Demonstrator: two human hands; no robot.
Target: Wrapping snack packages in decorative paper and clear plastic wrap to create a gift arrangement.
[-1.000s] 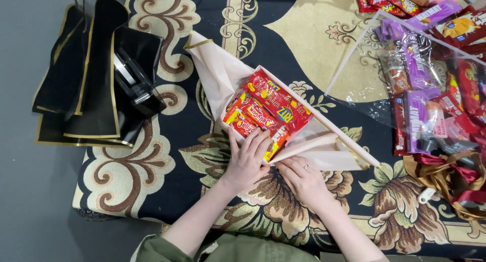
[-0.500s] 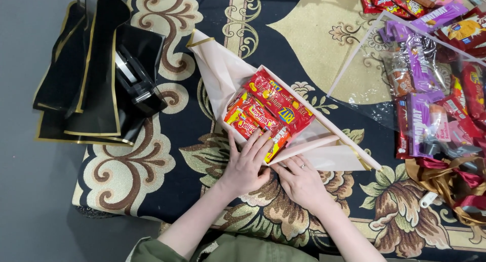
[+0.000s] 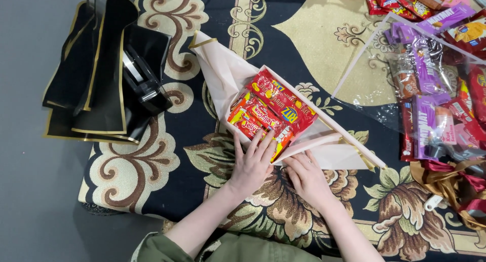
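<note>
A bundle of red and yellow snack packets [image 3: 271,112] lies on a pale pink wrapping sheet [image 3: 223,74] spread over a dark patterned cloth. My left hand [image 3: 251,160] lies flat with fingers spread on the near end of the packets. My right hand [image 3: 305,177] rests just beside it, fingertips pressing the folded lower edge of the pink sheet [image 3: 324,148]. Neither hand grips anything.
Black gold-edged wrapping sheets [image 3: 96,74] and a black tape dispenser [image 3: 144,74] lie at the left. A clear sheet with many purple and red snack packets [image 3: 435,89] fills the right side. Brown and red ribbon [image 3: 455,183] lies at the right edge. The grey floor [image 3: 35,191] borders the cloth.
My left hand has shifted slightly up onto the packets' end, fingers spread wider. My right hand has slid a little toward the pink sheet's folded edge.
</note>
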